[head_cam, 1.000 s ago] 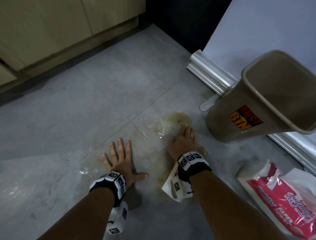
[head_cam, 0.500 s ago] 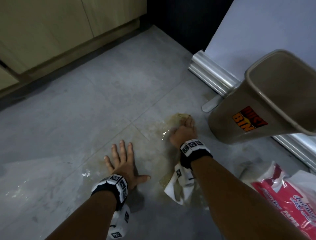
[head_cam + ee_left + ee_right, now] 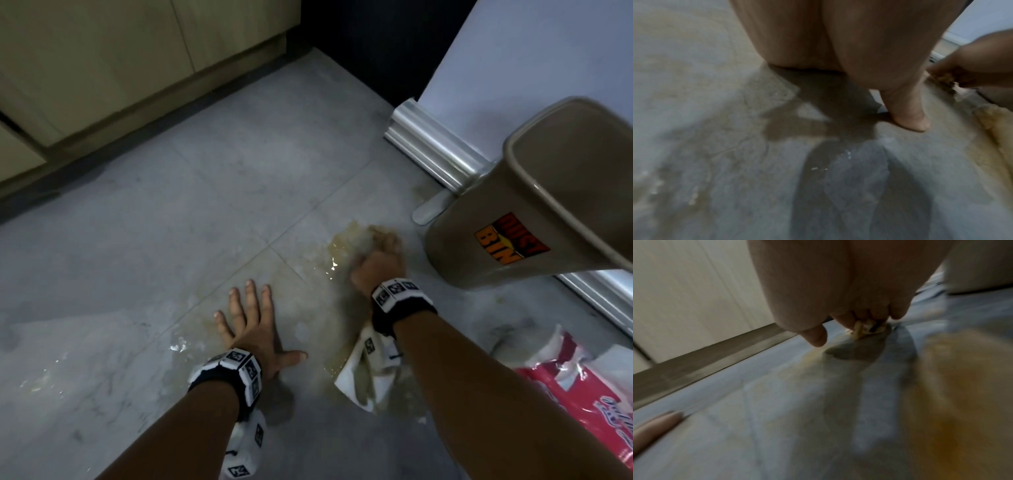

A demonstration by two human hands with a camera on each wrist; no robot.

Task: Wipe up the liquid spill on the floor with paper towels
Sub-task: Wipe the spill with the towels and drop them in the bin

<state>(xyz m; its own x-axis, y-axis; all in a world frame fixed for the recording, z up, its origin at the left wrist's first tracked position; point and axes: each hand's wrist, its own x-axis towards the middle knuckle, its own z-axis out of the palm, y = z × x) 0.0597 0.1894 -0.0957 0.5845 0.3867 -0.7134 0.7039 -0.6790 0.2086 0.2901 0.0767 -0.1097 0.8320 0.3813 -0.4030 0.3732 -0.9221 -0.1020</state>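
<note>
My right hand [image 3: 376, 265] clutches a wet towel [image 3: 865, 330] at the spill's [image 3: 346, 246] one-o'clock edge beside the bin [image 3: 513, 233]; left hand [image 3: 255, 329] lies flat, fingers spread, on the floor [image 3: 171, 222].

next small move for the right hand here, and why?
Probably drag the right hand and its soaked paper towel back toward the body through the yellowish spill: liquid glistens just left of it, and a wet film runs on to the flat left hand.

"DUST BIN" on the tan bin [image 3: 507, 246]
</note>
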